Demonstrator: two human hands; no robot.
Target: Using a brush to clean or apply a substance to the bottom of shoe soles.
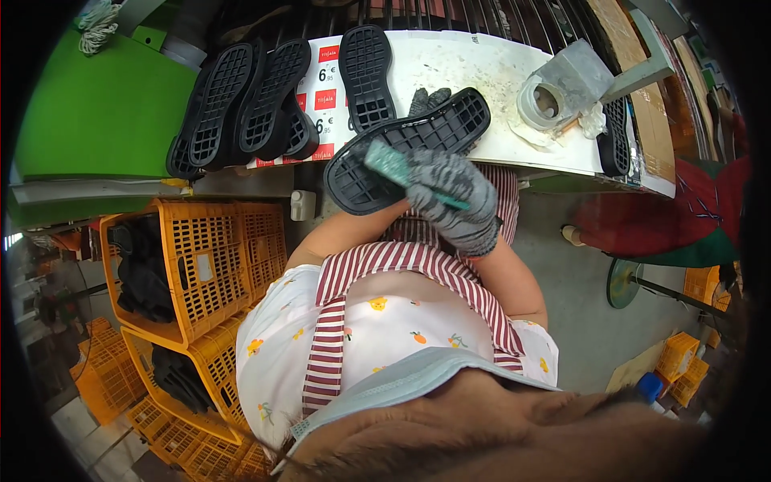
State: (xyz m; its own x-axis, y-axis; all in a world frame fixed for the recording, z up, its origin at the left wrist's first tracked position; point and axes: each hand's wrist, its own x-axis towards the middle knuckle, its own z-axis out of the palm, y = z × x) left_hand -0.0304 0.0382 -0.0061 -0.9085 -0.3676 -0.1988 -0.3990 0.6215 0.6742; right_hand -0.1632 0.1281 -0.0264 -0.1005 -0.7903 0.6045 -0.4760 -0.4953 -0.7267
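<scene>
Up close, the right hand (454, 197), gloved in grey, grips a teal-handled tool (401, 173) against a black shoe sole (405, 149). The left hand (426, 100) props that sole from behind, fingers curled on its far edge. Beyond both hands, several soles (249, 104) lie on the white surface (450, 64) — whether finished cannot be told. Orange crates (213, 265) below the left hand hold more.
</scene>
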